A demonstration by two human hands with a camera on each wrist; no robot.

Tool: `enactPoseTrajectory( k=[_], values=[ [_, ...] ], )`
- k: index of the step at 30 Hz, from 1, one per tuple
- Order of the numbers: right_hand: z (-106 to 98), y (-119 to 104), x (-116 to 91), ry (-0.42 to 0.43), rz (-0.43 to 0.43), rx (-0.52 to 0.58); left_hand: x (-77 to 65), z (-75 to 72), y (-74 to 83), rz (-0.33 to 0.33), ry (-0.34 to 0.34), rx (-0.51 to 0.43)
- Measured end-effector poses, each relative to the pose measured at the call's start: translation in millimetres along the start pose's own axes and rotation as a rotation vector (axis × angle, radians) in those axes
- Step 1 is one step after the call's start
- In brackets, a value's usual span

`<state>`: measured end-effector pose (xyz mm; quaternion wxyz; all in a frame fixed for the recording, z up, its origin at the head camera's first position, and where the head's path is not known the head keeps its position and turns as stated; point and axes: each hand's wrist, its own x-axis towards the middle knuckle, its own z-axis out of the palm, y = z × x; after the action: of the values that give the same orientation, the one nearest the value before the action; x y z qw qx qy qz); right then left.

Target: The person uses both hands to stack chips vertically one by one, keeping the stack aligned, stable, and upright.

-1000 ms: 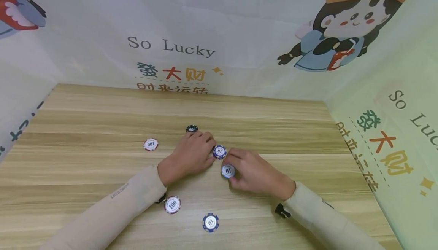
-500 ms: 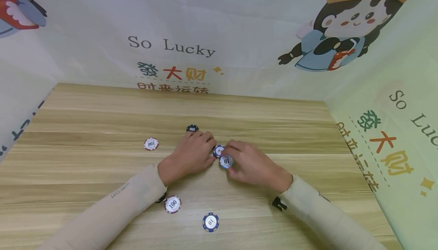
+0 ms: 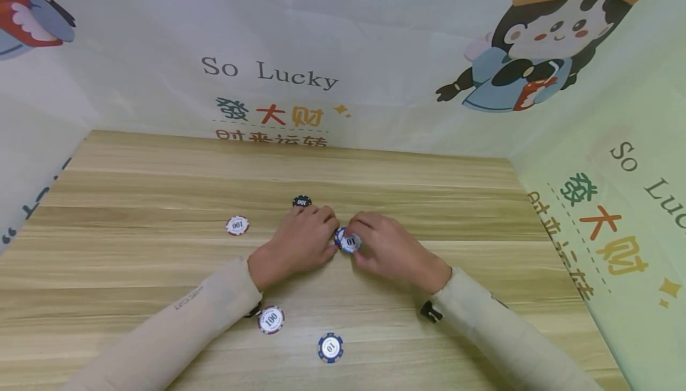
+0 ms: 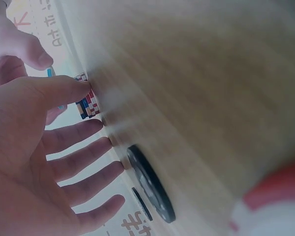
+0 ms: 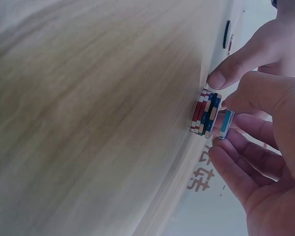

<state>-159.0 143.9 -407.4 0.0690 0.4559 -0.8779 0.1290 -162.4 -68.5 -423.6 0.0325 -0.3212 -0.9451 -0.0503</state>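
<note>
A short stack of poker chips (image 5: 205, 113), red-and-white below and dark blue above, stands on the wooden table. My left hand (image 3: 300, 239) rests at its left side, thumb and index finger bracketing it; the other fingers are extended in the left wrist view. My right hand (image 3: 393, 251) pinches a light-blue-edged poker chip (image 5: 226, 124) marked 10 between thumb and fingers, close over the stack. From the head camera the chip overlaps the stack's top. Just beyond my left fingers lies a black 100 chip (image 3: 302, 201), partly covered by them.
A red-and-white 100 chip (image 3: 237, 225) lies left of my left hand. Nearer me are another 100 chip (image 3: 271, 319), beside my left cuff, and a blue 10 chip (image 3: 330, 348). Printed cloth walls (image 3: 375, 81) border the table (image 3: 161, 171) at the back and sides.
My right hand has moved away from me and slightly left, bringing the light-blue-edged chip from in front of the stack to over it. My left hand has stayed in place.
</note>
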Motion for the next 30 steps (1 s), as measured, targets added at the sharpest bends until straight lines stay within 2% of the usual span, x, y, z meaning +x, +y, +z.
enactPoseTrajectory(
  k=[19, 30],
  values=[
    [8.0, 4.9, 9.1, 0.02, 0.046, 0.041, -0.9, -1.6, 0.6, 0.011, 0.015, 0.022],
    [12.4, 7.6, 10.1, 0.029, 0.043, 0.051, -0.6, -2.9, 2.0, -0.009, -0.014, 0.016]
  ],
)
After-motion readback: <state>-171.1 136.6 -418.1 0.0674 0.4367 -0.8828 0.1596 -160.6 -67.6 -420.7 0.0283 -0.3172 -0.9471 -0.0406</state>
